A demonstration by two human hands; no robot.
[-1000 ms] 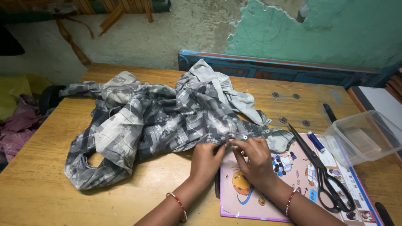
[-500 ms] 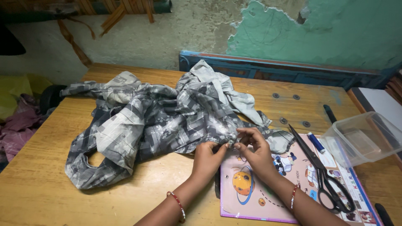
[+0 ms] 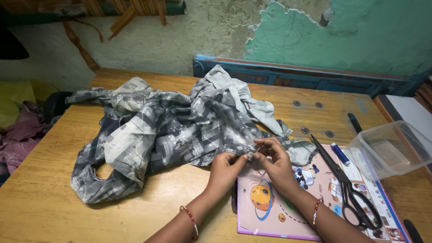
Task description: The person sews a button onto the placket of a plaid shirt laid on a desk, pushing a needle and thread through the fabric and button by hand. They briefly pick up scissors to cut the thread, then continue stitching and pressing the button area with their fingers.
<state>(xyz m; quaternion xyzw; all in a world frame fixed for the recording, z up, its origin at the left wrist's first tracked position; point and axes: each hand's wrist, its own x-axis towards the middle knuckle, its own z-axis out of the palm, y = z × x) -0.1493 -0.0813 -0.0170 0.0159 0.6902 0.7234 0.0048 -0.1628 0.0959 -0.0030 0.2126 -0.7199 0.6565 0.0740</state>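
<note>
Grey patterned shirt sprawls left-right across table; both hands' fingers pinch its near-right hem.

What the fingertips pinch at the shirt edge, centre frame: too small to tell; a pale speck shows between left hand and right hand, nothing more. Thread, if any, not resolvable.

Both forearms cut off by the bottom edge. The board with cartoon pictures is partly covered by the right wrist and by the scissors; its lower right corner runs out of frame.

Clear plastic box, right: far side cut by the right edge; contents unclear through the wall.

Dark object at lower right corner: only a tip shows.

Desk under the shirt is hidden. Pink cloth, left edge, cut off.
</note>
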